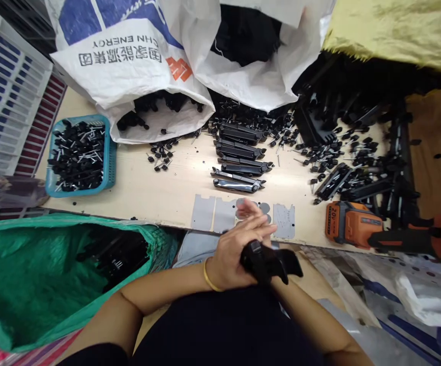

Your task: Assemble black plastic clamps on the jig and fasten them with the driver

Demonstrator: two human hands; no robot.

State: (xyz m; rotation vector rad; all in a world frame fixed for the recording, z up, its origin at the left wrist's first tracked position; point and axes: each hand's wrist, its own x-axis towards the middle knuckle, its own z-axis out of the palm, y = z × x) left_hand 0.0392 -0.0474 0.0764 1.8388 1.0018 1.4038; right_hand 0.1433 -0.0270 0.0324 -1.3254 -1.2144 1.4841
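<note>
My left hand [232, 250], with a yellow band [211, 275] at the wrist, presses against my right hand [273, 245] just past the table's near edge. A black plastic part [268, 262] with a curved, bracket-like end is gripped between the two palms. Most of my right hand is hidden behind the left hand and this part. Beyond my fingers lie flat grey pads [225, 214] along the table edge, some rectangular and some with round shapes. Further back, several folded black plastic arms [239, 180] are lined up in a stack.
A blue basket [112, 157] of black knobs with metal pins stands at left. White sacks [128, 76] and a yellow sack [391, 25] line the back. Loose knobs [161, 155] are scattered about. An orange power tool [353, 223] lies right; a green sack [33, 284] opens lower left.
</note>
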